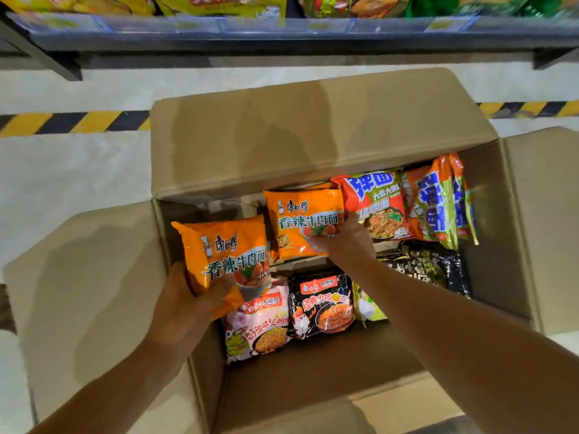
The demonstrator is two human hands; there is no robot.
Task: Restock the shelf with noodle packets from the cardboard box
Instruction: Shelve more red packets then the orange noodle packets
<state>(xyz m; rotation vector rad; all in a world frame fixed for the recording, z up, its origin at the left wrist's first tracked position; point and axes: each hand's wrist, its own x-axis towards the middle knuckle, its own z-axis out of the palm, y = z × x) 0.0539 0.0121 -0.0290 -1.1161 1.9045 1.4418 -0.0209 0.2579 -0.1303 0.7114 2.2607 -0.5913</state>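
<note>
An open cardboard box (313, 136) stands on the floor below me with noodle packets inside. My left hand (185, 302) grips an orange noodle packet (225, 249) at its lower left corner, lifted at the box's left side. My right hand (344, 239) grips the lower right part of a second orange noodle packet (300, 220) that lies deeper in the box. The shelf (282, 29) runs along the top of the view, holding yellow and green packets.
Also in the box: red and green packets (432, 202) standing at the right, a pink packet (260, 324), a black packet (322, 305) and a dark packet (429, 264). Yellow-black hazard tape (72, 122) crosses the floor between box and shelf. Box flaps spread on all sides.
</note>
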